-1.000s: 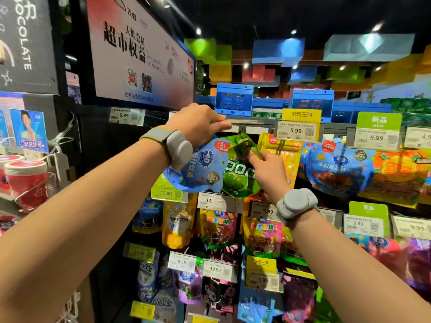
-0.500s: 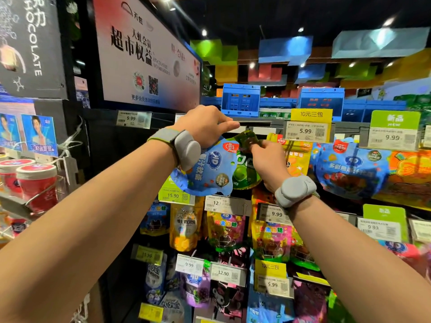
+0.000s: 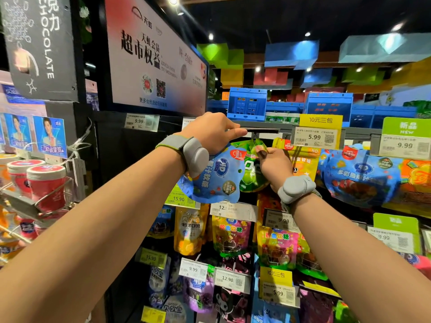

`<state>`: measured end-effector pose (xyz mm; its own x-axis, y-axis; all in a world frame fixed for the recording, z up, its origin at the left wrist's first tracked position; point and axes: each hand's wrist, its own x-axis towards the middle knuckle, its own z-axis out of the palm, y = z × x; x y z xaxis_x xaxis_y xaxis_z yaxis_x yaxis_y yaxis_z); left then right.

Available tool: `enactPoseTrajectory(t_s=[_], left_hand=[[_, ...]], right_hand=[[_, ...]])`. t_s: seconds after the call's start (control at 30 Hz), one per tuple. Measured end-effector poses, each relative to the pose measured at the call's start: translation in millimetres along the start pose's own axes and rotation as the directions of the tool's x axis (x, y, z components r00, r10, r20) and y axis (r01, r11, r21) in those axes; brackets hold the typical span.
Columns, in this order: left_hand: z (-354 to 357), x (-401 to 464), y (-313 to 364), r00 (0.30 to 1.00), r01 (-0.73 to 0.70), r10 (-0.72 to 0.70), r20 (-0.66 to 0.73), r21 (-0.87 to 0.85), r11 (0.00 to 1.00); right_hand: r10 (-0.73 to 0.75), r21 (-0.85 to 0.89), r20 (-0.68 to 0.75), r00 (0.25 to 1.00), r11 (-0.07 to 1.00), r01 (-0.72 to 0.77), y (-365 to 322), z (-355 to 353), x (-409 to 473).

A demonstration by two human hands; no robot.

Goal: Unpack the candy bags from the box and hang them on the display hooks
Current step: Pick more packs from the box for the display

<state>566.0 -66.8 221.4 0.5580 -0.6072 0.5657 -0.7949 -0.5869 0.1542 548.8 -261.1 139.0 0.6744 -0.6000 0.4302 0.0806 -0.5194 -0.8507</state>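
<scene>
We have both arms up at the top row of the candy display. Our left hand (image 3: 213,131) is up at the near end of the dark hook bar (image 3: 262,131), fingers curled and pointing right along it, and it looks pinched on the bar's tip, though we cannot see the contact cleanly. A grey wrist band (image 3: 194,155) sits on that arm, with its twin on the right wrist.

Just below and right, our right hand (image 3: 275,166) pinches the top edge of the green candy bag (image 3: 253,169), thumb and fingers closed on the header right under the hook. The bag hangs with its long axis running up and down, top toward the bar, bottom pointing at the floor, its printed face turned toward us and tilted a little to the left. Whether its hole is over the hook we cannot tell.

Touching it on the left, partly overlapping, is a blue candy bag (image 3: 214,180), slanted, its lower corner swinging toward us. To the right a yellow candy bag (image 3: 303,164) hangs behind our right hand, under a yellow price tag (image 3: 318,134) reading 5.99. Further right hang blue fish-print bags (image 3: 359,178). Lower rows carry more pouches and price tags. Red tubs (image 3: 44,183) stand on a rack at far left.
</scene>
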Motion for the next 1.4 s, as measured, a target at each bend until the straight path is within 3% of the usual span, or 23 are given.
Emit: enactPoseTrajectory(t_s=[0.2, 0.37, 0.53, 0.7, 0.8, 1.0, 1.1, 1.23, 1.4], left_hand=[[2, 1, 0, 1.000, 0.028, -0.028, -0.002, 0.018, 0.999], [1, -1, 1, 0.999, 0.041, -0.041, 0.008, 0.012, 0.999], [0, -6, 7, 0.998, 0.057, -0.057, 0.009, 0.019, 0.998], [1, -12, 11, 0.996, 0.088, -0.088, -0.019, 0.003, 0.996], [2, -14, 14, 0.994, 0.106, -0.106, -0.022, -0.004, 0.994], [5, -17, 23, 0.987, 0.158, -0.159, -0.034, -0.014, 0.987], [15, -23, 28, 0.976, 0.185, -0.198, -0.088, -0.131, 0.974], [38, -39, 33, 0.950, 0.158, -0.221, -0.219, -0.275, 0.948], [70, -63, 37, 0.870, 0.245, -0.367, -0.330, -0.357, 0.901]], right_hand=[[0.088, 0.134, 0.073, 0.993, 0.986, -0.097, 6, 7, 18], [0.000, 0.015, 0.136, 0.991, 1.000, -0.002, 8, 0, 3], [0.139, 0.058, 0.121, 0.983, 0.987, -0.146, 1, -4, 5], [0.094, -0.048, 0.091, 0.991, 0.995, -0.090, 14, -15, -4], [0.092, 0.001, 0.130, 0.987, 0.996, -0.093, 20, -21, -8], [0.032, 0.085, 0.010, 0.999, 0.996, -0.032, 31, -51, -36], [-0.004, 0.173, 0.062, 0.998, 0.985, -0.007, 32, -64, -53], [0.007, 0.422, 0.176, 0.984, 0.903, -0.082, 29, -76, -77], [-0.057, 0.506, 0.283, 0.957, 0.857, -0.098, 28, -86, -107]])
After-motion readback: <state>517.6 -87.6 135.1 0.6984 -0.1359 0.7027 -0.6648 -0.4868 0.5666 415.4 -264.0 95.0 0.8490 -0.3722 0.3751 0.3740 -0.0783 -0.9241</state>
